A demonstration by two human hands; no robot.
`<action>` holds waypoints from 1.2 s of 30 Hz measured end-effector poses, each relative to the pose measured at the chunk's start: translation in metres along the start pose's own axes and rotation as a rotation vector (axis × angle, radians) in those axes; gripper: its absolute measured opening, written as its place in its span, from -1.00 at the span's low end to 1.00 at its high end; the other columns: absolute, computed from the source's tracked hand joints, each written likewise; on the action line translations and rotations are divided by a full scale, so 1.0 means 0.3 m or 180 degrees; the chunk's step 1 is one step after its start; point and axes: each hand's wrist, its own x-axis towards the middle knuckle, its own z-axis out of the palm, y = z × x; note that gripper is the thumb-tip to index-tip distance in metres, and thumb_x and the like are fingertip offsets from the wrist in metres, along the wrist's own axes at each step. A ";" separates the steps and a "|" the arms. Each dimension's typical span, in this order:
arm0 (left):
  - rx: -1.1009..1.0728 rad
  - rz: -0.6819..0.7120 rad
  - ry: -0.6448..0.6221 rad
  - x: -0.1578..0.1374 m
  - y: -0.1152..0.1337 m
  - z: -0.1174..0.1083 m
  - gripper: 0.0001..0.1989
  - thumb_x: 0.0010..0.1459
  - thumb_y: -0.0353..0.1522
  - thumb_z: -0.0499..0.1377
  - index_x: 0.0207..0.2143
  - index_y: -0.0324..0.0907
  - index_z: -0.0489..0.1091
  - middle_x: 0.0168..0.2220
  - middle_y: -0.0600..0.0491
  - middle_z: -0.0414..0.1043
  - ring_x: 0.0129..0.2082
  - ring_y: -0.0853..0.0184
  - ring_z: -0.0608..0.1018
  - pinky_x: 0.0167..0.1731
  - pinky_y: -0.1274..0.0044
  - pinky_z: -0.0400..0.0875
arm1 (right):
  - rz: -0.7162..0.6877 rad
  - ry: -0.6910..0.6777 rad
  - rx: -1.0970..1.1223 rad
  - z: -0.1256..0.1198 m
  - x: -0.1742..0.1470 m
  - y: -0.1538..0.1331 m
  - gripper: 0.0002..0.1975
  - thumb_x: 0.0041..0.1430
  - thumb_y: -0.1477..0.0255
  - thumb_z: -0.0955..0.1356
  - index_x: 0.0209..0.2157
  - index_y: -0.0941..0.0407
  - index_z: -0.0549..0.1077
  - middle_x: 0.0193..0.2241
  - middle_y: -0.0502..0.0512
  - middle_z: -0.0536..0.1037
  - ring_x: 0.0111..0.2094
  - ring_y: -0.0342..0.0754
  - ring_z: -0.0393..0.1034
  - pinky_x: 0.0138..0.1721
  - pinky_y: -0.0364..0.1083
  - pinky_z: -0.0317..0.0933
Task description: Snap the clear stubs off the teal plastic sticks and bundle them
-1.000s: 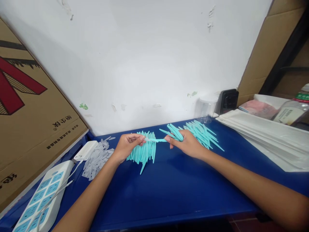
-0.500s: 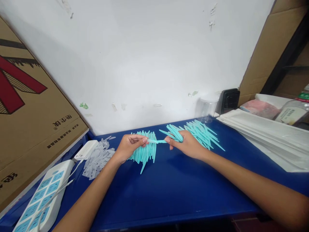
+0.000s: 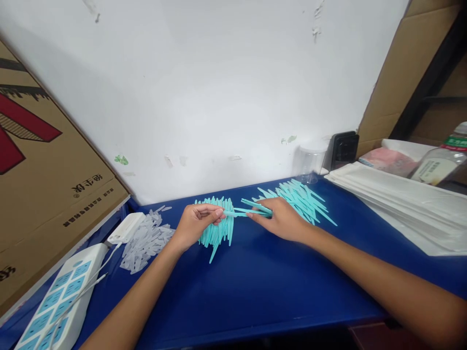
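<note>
My left hand [image 3: 202, 222] pinches the end of a slim turquoise plastic stick [image 3: 230, 214] between thumb and fingertips; whether a clear cap covers that end is hard to see. Closed round several more turquoise sticks [image 3: 260, 208] is my right hand [image 3: 279, 218], their tips pointing left toward my left hand. Under and beside my left hand lies a pile of turquoise sticks [image 3: 215, 236], laid roughly side by side. A second, looser pile of them [image 3: 304, 199] sits behind my right hand. Left of my left wrist are small translucent caps [image 3: 146, 240] in a heap.
A white power strip [image 3: 62, 296] with cables and a small white box [image 3: 126, 228] stand at the left, by a large cardboard carton [image 3: 54, 194]. Along the back right are a clear jar [image 3: 312, 165], a black object [image 3: 343, 150], white plastic sheets [image 3: 401, 209] and a bottle [image 3: 440, 163].
The sticks in my right hand were fanned out above it; now they lie flatter and point left. My left hand keeps its pinch in nearly the same place. The view has shifted slightly.
</note>
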 end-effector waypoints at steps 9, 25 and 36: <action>0.1914 0.0529 0.0756 0.036 -0.036 -0.141 -0.67 0.25 -0.13 0.22 -0.19 -0.17 0.61 -0.27 -0.04 0.66 -0.27 0.18 0.64 -0.26 0.42 0.49 | 0.1150 0.0061 -0.2351 -0.112 0.055 0.129 -0.70 0.36 0.28 0.30 -0.36 0.15 0.55 -0.27 0.27 0.63 -0.23 0.14 0.51 -0.36 -0.06 0.11; 0.4885 -0.0601 0.0774 0.035 -0.129 -0.468 -0.70 0.28 -0.29 0.09 -0.08 -0.13 0.59 -0.16 -0.18 0.62 -0.11 -0.01 0.60 -0.21 0.36 0.44 | 0.1391 -0.0063 -0.2023 -0.109 0.061 0.146 -0.65 0.50 0.28 0.13 -0.02 0.25 0.36 -0.32 0.34 0.60 -0.32 0.17 0.51 -0.40 -0.05 0.07; 0.4900 -0.0761 0.0639 0.055 -0.238 -0.531 -0.69 0.31 -0.33 0.07 -0.04 -0.17 0.55 -0.08 -0.20 0.58 -0.03 -0.02 0.55 -0.15 0.35 0.43 | 0.0799 0.0044 -0.1263 -0.066 0.046 0.131 -0.81 0.43 0.38 0.19 -0.21 0.12 0.38 -0.27 0.18 0.56 -0.36 0.00 0.39 -0.39 -0.09 0.04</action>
